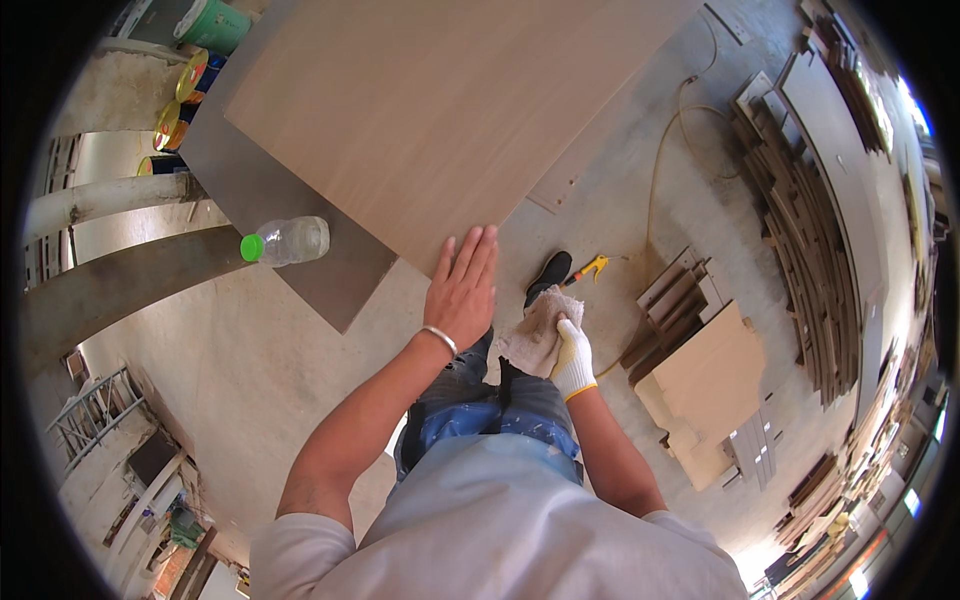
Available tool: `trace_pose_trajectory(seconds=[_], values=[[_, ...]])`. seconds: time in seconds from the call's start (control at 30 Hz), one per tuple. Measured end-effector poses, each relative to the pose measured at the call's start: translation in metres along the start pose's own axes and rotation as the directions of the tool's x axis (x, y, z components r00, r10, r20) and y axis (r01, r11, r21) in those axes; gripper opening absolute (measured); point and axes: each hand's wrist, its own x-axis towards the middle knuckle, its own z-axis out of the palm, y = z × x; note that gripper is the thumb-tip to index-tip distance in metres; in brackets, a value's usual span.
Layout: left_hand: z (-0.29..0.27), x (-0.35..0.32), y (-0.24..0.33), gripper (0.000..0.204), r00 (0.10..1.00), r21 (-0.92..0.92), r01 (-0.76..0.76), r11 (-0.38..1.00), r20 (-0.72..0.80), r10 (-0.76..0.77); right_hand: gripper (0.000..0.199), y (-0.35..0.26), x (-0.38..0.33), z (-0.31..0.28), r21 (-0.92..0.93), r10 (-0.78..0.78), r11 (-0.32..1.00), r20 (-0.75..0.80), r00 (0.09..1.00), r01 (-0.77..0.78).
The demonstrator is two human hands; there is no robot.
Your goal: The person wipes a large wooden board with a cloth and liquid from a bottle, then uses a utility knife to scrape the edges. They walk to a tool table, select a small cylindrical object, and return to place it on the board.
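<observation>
My bare left hand (464,290), with a bracelet at its wrist, lies flat on the near corner of a large brown wooden panel (430,110). Its fingers are stretched out and hold nothing. In a white knit glove, my right hand (571,358) grips a crumpled whitish rag (534,332) to the right of the panel's corner. Beneath the panel, a darker grey-brown board (345,290) sticks out on the left. A clear plastic bottle (298,241) with a green cap is on that dark board, left of my left hand.
A yellow air blow gun (594,270) is near my shoe, and a hose (652,200) runs along the floor. Stacked wooden strips (800,230) and cut boards (700,385) stand on the right. Paint cans (180,125) and a green bucket (214,26) are at the far left.
</observation>
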Motion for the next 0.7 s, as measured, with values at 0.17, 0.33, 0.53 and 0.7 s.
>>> trace_pose_trajectory(seconds=[0.17,0.33,0.53,0.7], values=[[0.002,-0.02,-0.001,0.059,0.999,0.08,0.03,0.996,-0.032,-0.027,0.047,-0.046,-0.02,0.028,-0.011,-0.034,0.999,0.079,0.996,0.035],[0.001,-0.007,0.026,0.063,0.988,0.093,0.151,0.984,0.027,-0.154,0.044,-0.108,-0.023,0.029,0.135,-0.044,0.99,0.102,0.994,0.03],[-0.004,0.048,0.035,0.073,0.991,0.075,0.137,0.988,-0.008,-0.137,0.045,-0.198,-0.004,0.008,0.274,-0.178,0.953,0.15,0.973,0.132],[-0.018,0.139,0.019,0.074,0.997,0.219,-0.021,0.976,0.083,0.003,0.048,-0.276,-0.001,0.011,0.269,-0.118,0.959,0.102,0.988,0.086]])
